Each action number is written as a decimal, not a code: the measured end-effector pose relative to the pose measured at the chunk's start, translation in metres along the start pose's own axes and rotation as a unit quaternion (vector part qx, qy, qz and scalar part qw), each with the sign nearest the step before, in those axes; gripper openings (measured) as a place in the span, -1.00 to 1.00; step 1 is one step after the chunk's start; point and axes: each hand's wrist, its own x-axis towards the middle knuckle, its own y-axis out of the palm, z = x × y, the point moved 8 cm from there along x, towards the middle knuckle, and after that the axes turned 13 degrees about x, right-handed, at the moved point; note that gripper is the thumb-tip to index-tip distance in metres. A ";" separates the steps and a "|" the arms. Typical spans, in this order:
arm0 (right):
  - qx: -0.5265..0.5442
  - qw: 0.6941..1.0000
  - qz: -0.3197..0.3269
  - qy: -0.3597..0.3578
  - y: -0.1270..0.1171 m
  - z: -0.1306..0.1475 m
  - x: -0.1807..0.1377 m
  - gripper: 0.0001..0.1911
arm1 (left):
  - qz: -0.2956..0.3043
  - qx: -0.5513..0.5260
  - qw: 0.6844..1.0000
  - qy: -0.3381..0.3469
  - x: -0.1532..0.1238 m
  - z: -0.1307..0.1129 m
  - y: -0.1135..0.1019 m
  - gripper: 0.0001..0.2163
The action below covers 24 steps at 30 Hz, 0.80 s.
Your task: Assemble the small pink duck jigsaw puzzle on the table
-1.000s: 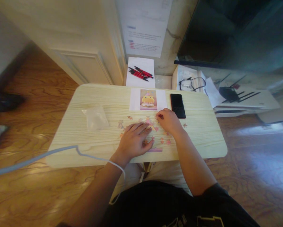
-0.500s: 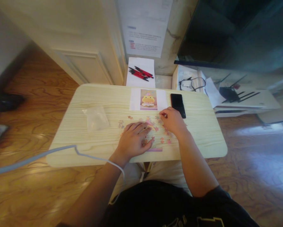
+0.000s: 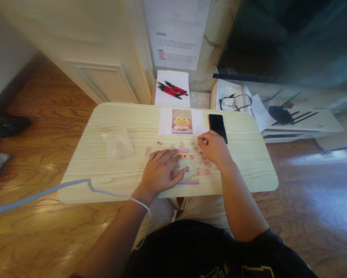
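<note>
My left hand [image 3: 161,170] lies palm down with its fingers stretched out, partly covering the jigsaw pieces under it. Between my hands is a partly joined section of jigsaw puzzle [image 3: 183,153], pink at the top with yellow and a dark eye below. My right hand [image 3: 215,148] is closed in a pinch just above loose pieces [image 3: 194,144] on the right; whatever is between the fingertips is too small to make out. More loose pieces [image 3: 203,171] lie nearer me, by a joined pinkish-purple strip [image 3: 188,182]. A printed picture of a yellow character [image 3: 182,122] lies beyond the pieces.
A black phone [image 3: 218,128] lies just beyond my right hand. On the left of the light wooden table [image 3: 86,166] is a clear plastic bag [image 3: 118,144]. A cable [image 3: 112,193] crosses my left wrist. Red pens [image 3: 172,90] rest on paper behind the table.
My left hand has shifted slightly left and toward me, showing more of the yellow part with the eye. My right hand stays pinched near the same pieces, moved a little right.
</note>
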 end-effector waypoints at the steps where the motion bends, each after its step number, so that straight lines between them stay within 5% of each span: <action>1: 0.000 1.000 -0.008 0.003 -0.006 -0.002 -0.003 -0.86 | -0.009 0.003 1.000 -0.015 -0.003 0.005 -0.003 -0.65; 10: 0.025 0.999 0.035 0.021 0.001 -0.013 -0.035 -0.86 | -0.031 0.038 0.993 -0.107 -0.032 0.047 -0.005 -0.70; 24: 0.039 0.998 0.039 0.020 -0.009 -0.019 -0.058 -0.84 | -0.010 0.015 0.998 -0.058 -0.037 0.044 0.003 -0.78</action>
